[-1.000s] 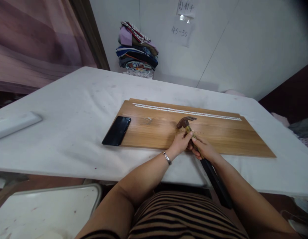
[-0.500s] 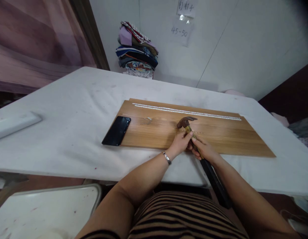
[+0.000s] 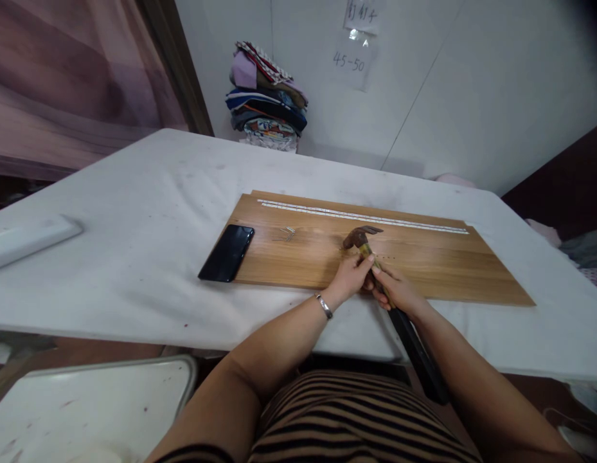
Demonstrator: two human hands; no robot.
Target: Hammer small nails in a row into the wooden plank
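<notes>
Both my hands are closed around the upper handle of a claw hammer [image 3: 411, 347]. My left hand [image 3: 352, 273] grips just below the rusty head, and my right hand [image 3: 397, 290] holds the handle slightly lower down. The hammer's head is over the near middle of a wooden board [image 3: 452, 263], its claw pointing right; whether it touches the wood I cannot tell. A row of small dark dots runs along the board just right of the hammer. Several loose nails [image 3: 288, 234] lie on the board to the left of my hands.
A black phone [image 3: 227, 253] rests on the board's left end. Two white measuring strips [image 3: 365, 215] run along its far side. The board lies on a white-covered table [image 3: 148, 257]. Folded cloths [image 3: 269, 96] are stacked behind the table, and a white stool [image 3: 100, 405] stands at lower left.
</notes>
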